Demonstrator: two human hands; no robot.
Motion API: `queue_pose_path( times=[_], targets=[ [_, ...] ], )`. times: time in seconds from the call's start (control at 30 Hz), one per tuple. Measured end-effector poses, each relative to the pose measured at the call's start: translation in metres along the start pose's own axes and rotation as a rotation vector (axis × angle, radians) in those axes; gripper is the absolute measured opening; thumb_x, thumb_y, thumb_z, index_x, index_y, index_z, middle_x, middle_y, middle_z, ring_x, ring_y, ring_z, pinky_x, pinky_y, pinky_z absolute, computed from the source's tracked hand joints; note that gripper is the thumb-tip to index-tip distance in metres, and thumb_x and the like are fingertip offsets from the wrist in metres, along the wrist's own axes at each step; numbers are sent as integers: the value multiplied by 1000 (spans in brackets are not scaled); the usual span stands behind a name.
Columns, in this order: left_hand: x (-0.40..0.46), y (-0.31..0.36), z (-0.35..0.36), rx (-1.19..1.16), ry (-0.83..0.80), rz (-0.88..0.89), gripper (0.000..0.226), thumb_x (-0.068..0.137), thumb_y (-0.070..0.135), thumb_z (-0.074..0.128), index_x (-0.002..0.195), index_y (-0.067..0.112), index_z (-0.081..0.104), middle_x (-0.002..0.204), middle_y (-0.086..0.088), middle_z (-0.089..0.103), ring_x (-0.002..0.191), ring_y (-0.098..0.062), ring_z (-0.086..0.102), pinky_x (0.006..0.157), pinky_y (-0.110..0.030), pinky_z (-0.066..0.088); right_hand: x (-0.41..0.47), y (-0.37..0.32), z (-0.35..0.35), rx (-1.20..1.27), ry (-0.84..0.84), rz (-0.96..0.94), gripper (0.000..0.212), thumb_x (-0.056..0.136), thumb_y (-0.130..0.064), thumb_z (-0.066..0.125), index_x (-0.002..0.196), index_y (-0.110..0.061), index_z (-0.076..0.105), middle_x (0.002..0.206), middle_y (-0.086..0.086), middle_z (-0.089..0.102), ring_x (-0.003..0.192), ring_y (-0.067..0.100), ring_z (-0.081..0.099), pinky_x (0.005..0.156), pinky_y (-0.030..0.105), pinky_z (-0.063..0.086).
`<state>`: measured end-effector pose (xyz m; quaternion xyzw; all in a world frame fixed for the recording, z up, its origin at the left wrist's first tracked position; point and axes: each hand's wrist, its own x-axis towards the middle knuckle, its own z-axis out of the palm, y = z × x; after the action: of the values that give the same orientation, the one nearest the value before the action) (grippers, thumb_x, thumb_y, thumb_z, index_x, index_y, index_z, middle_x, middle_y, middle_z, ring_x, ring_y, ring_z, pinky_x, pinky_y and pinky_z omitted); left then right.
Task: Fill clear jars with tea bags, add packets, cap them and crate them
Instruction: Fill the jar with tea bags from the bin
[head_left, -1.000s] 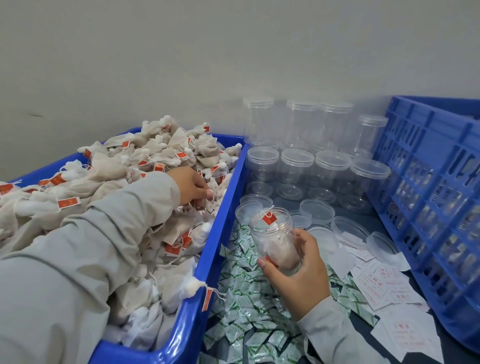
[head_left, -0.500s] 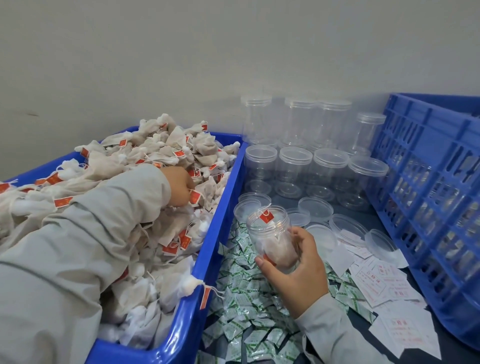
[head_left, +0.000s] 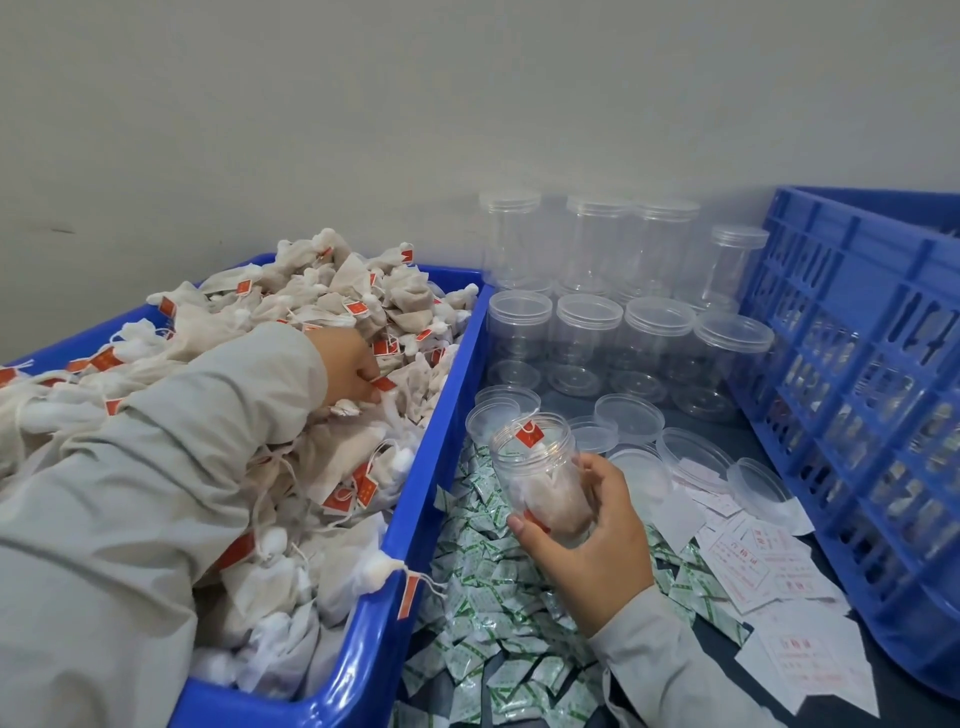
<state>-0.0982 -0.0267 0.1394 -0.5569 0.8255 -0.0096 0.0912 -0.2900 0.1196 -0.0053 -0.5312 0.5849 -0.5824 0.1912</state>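
Gripping an open jar in my right hand, I hold it tilted above the green-and-white packets, tea bags already inside and a red tag at its mouth. My left hand reaches into the blue bin, fingers curled round a red-tagged tea bag. Capped empty jars stand behind, beside a blue crate.

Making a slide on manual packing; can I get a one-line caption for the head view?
Right hand holds an open jar while the left hand picks tea bags from a blue bin.
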Motion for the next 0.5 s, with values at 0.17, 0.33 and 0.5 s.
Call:
queue_pose_path(
  times=[0.17, 0.33, 0.5],
  targets=[
    [0, 6, -7, -354, 434, 21, 26, 93, 30, 53, 100, 11, 70, 64, -1, 48, 62, -17, 43, 53, -26, 27, -1, 1, 0, 8, -12, -8, 66, 58, -19, 88, 101, -40, 42, 106, -18, 52, 95, -19, 50, 75, -1, 39],
    [-7, 19, -9, -883, 551, 57, 17, 90, 23, 58, 76, 18, 68, 59, 3, 54, 52, -10, 45, 45, -5, 33, -1, -1, 0, 1, -16, -9, 65, 58, -20, 88, 101, -40, 42, 105, -19, 52, 94, -20, 50, 74, -1, 39],
    [-19, 49, -6, -1570, 193, 177, 22, 91, 3, 51, 78, 15, 64, 64, -3, 66, 53, -13, 62, 46, -20, 50, -2, -2, 0, -14, -21, -26, 67, 57, -20, 89, 100, -40, 42, 104, -22, 51, 94, -21, 49, 74, -2, 37]
  ],
)
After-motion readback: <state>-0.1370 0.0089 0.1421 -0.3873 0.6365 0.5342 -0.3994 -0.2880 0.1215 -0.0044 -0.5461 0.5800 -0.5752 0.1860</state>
